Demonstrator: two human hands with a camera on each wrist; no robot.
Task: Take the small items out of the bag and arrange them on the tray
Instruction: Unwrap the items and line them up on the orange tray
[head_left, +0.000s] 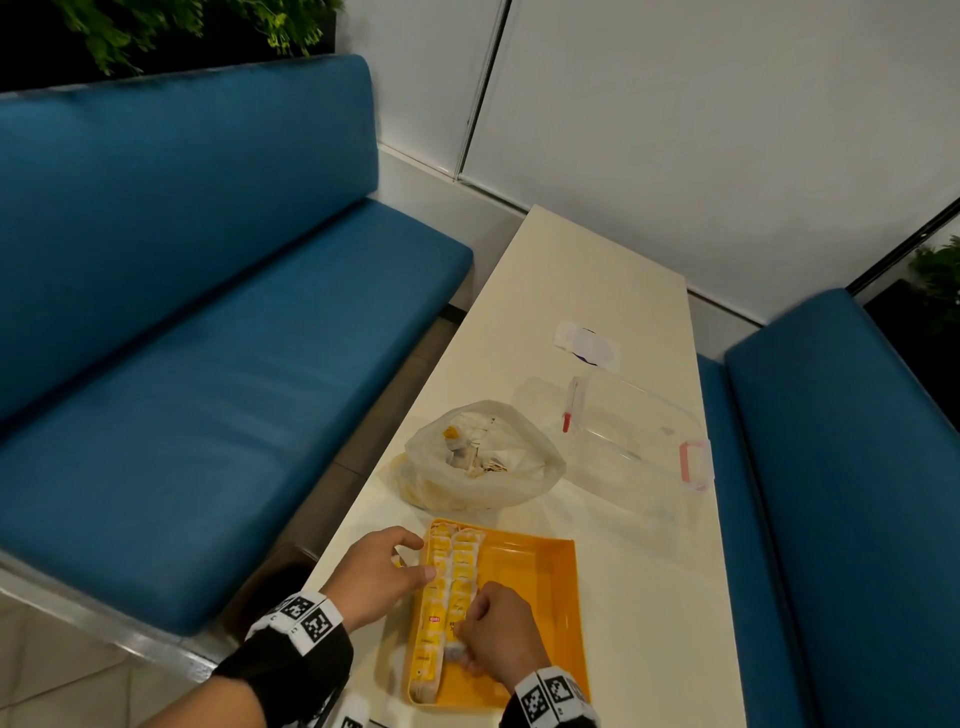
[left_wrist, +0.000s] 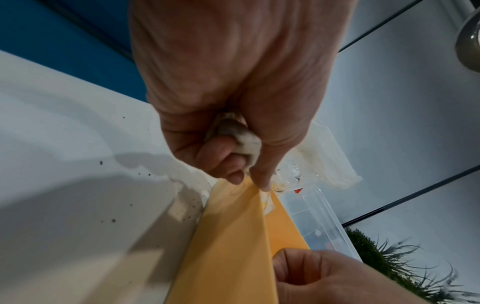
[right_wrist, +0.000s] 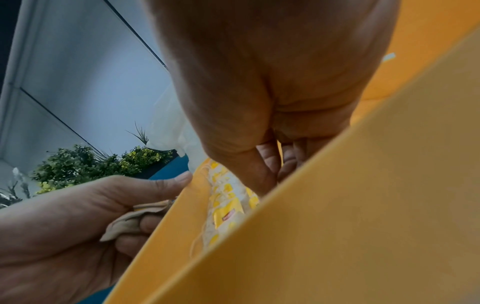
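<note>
Packets: two rows of yellow packets (head_left: 451, 582) along the tray's (head_left: 550, 613) left wall, long axis 12-to-6.
Right hand (head_left: 498, 636): fingers curled, pinching a packet at the second row's near end.
Left hand (head_left: 376, 577): outside the left rim, clutching spare packets.
Bag (head_left: 483, 457): open, 12 o'clock of tray, on the desk (head_left: 649, 597).

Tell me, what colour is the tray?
Orange-yellow. The tray shows best in the head view.
</note>
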